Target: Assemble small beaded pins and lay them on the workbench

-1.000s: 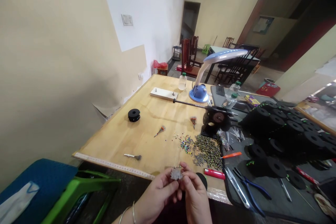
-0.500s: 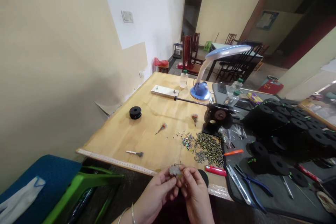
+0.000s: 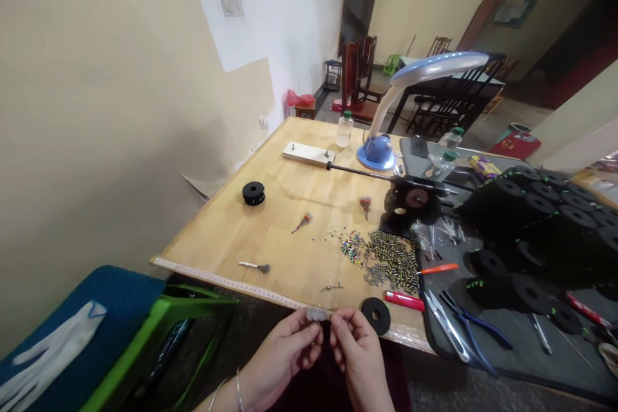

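Observation:
My left hand [image 3: 300, 337] pinches a small translucent, greyish bundle [image 3: 316, 314] between thumb and fingers, just past the table's front edge. My right hand [image 3: 355, 340] is closed with thumb and forefinger on the thin end at the bundle's right side. The bundle's exact kind is too small to make out. A tiny metal piece with thin ends [image 3: 332, 286] lies on the wood beyond my hands. Close to my right hand is a black foam disc [image 3: 385, 328] with a centre hole, at the table edge.
Small metal pieces [image 3: 392, 261] and coloured beads [image 3: 352, 247] are heaped on the table [image 3: 217, 238]. At right are a red-handled tool [image 3: 404, 300], blue pliers [image 3: 476, 322] and black foam spools [image 3: 512, 296]. A lamp [image 3: 376, 151] and black clamp device [image 3: 410, 199] stand behind.
The view has shifted slightly. My hands have moved a little apart and toward me, baring the tiny metal piece on the table and more of the foam disc.

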